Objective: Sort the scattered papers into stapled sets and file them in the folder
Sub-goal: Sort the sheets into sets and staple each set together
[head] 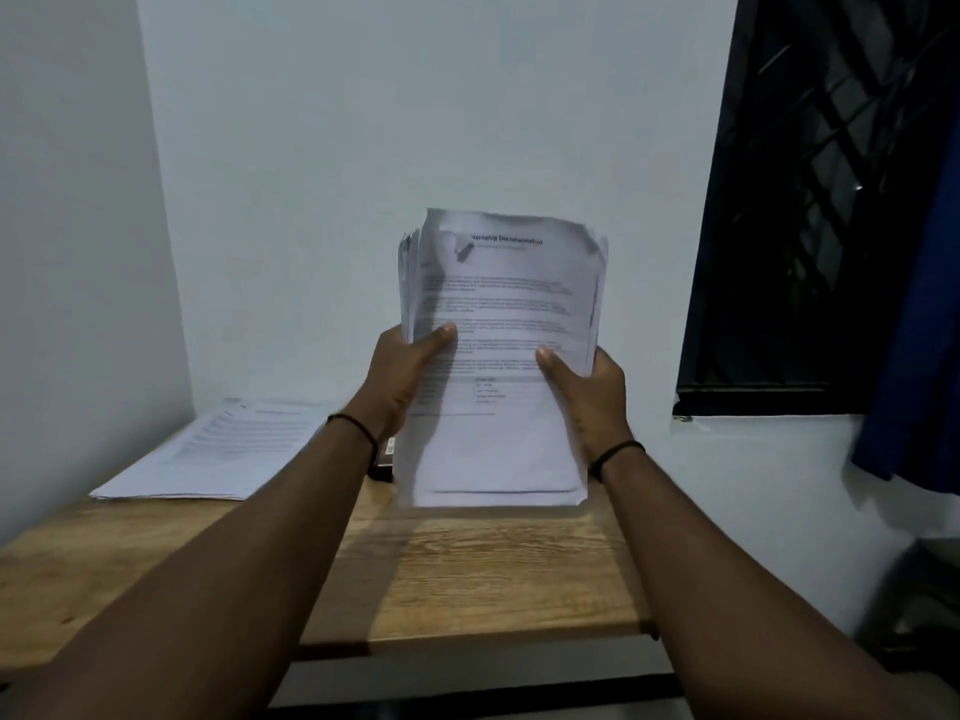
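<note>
Two hands, left hand (402,374) and right hand (592,392), gripping upright paper stack (501,366) (text blurred)

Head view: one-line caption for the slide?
Both hands, left hand and right hand, hold a stack of papers upright over the wooden table.

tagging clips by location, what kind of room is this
Probably a small home study corner: a wooden desk against a plain wall, printed papers lying on it, and a barred window with a blue curtain.
</note>
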